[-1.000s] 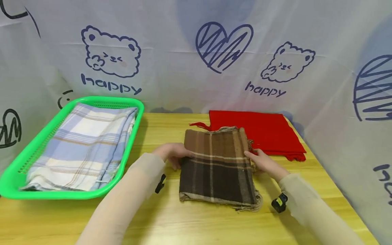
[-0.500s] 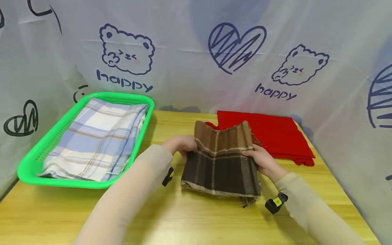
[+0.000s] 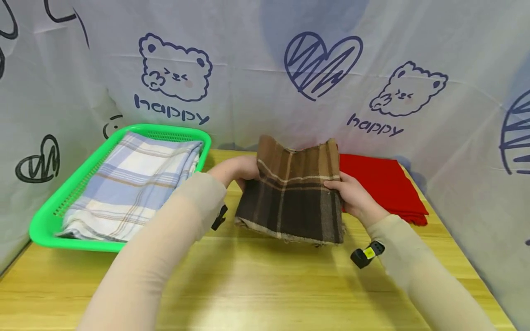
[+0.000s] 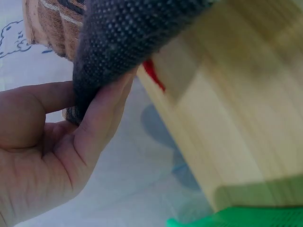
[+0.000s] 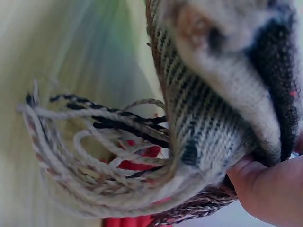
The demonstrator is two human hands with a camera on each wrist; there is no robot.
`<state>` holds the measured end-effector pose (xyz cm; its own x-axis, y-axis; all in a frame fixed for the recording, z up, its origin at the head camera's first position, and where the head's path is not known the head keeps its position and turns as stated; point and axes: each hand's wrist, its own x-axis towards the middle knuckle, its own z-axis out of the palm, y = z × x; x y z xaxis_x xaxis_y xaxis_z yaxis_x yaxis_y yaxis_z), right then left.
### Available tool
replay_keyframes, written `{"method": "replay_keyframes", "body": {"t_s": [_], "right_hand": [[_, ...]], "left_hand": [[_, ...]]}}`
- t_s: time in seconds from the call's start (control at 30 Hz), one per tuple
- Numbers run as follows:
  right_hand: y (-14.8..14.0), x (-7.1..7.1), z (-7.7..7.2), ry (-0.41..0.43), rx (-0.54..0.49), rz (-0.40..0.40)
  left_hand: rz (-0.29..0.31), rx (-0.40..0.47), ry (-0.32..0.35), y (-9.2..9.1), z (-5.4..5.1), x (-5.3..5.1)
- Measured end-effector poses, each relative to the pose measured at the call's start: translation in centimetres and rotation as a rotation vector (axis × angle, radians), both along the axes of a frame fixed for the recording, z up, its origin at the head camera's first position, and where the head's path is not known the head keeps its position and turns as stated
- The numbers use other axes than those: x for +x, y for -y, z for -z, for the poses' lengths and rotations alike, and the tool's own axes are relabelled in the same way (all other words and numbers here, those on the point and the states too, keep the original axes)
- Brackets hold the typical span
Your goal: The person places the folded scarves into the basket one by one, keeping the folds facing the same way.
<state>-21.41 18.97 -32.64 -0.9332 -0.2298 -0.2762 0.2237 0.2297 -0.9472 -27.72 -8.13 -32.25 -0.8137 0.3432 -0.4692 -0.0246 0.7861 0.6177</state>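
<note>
A folded brown and black plaid scarf (image 3: 290, 202) hangs above the table, sagging in the middle between both hands. At its left edge my left hand (image 3: 241, 169) grips the cloth; the left wrist view shows the thumb and fingers of that hand (image 4: 61, 137) pinching the dark fold. My right hand (image 3: 352, 195) holds the right edge, its thumb lying on the front face. Close up in the right wrist view, the thumb (image 5: 270, 189) presses the fold beside the scarf's loose twisted fringe (image 5: 94, 156). The right fingers behind the cloth are hidden.
To the left stands a green basket (image 3: 45, 232) with a folded blue and white plaid cloth (image 3: 136, 179) in it. A folded red cloth (image 3: 377, 188) lies at the back right, partly behind the scarf. The wooden table (image 3: 265, 289) meets a printed curtain (image 3: 248, 69).
Both hands have lifted the plaid scarf off the table and moved it up and slightly left. Its middle now sags. The head view has shifted a little, so the basket appears further right.
</note>
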Motion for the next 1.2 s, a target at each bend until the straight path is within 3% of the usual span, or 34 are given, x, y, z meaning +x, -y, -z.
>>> {"method": "replay_keyframes", "body": {"t_s": [0.13, 0.17, 0.7, 0.9, 1.2], "right_hand": [[0.8, -0.6, -1.1, -0.010, -0.012, 0.012], [1.0, -0.7, -1.4, -0.012, -0.021, 0.013], [5.9, -2.7, -6.3, -0.019, -0.164, 0.001], [9.1, -3.4, -7.4, -0.012, -0.212, 0.012], [16.0, -4.1, -8.4, 0.033, -0.317, 0.033]], "left_hand": [[-0.021, -0.086, -0.090, 0.3, -4.9, 3.4], [-0.027, -0.087, -0.100, 0.5, -5.4, 3.6], [-0.132, 0.003, -0.146, 5.6, -9.0, 3.3], [-0.159, -0.030, -0.163, 8.7, -10.5, 3.4], [-0.202, -0.089, -0.219, 14.6, -11.6, 3.4]]}}
